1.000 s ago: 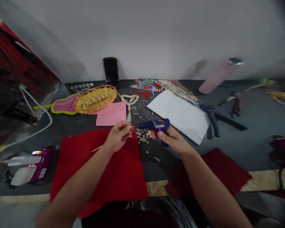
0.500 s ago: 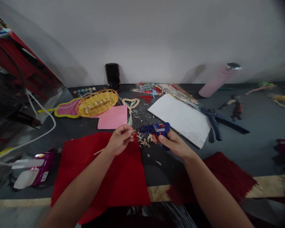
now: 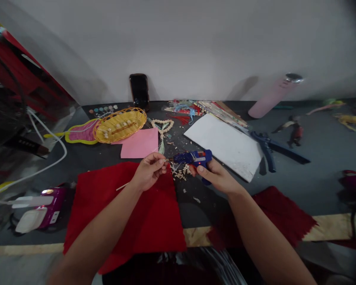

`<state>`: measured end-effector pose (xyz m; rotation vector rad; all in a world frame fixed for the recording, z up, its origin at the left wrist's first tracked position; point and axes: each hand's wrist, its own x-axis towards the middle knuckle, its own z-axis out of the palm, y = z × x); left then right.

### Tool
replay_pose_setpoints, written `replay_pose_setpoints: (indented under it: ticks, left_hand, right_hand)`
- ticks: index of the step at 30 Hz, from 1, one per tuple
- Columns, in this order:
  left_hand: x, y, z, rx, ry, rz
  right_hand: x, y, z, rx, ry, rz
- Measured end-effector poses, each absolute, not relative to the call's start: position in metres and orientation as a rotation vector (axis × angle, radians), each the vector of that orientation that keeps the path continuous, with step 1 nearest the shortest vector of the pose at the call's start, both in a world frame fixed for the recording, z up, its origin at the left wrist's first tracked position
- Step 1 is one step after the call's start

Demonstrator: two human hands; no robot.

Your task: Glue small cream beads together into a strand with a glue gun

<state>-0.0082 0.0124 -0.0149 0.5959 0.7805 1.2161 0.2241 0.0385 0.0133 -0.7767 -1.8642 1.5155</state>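
My right hand (image 3: 215,174) is wrapped around the handle of a blue hot glue gun (image 3: 192,158), whose small red light glows. Its nozzle points left, to the fingertips of my left hand (image 3: 150,171). Those fingers are pinched on a thin pale stick (image 3: 122,186); one end shows below the wrist, and the other seems to meet the nozzle. The middle of the stick is hidden by the hand. Under the glue gun lies a pile of small cut wooden pieces (image 3: 182,173). A red felt sheet (image 3: 154,221) spreads below my left hand.
Beyond my hands are a yellow woven basket (image 3: 120,126), pink paper (image 3: 139,144), a beaded heart with tassel (image 3: 162,126) and a phone (image 3: 139,92). To the right are a white board (image 3: 225,146), blue-handled cutters (image 3: 267,150) and a pink bottle (image 3: 274,97). A power strip (image 3: 52,208) sits left.
The view has shifted slightly, so the table's things sit a little higher and further left. Both hands keep their grips, with the nozzle still at the left fingertips.
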Motion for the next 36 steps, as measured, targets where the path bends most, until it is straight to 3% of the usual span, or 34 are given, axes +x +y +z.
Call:
replay_pose_setpoints:
  ticks: [36]
  left_hand:
    - [-0.0082, 0.0121, -0.0156, 0.589, 0.753, 1.234]
  right_hand:
    - [0.2228, 0.0379, 0.0154, -0.797, -1.883, 1.495]
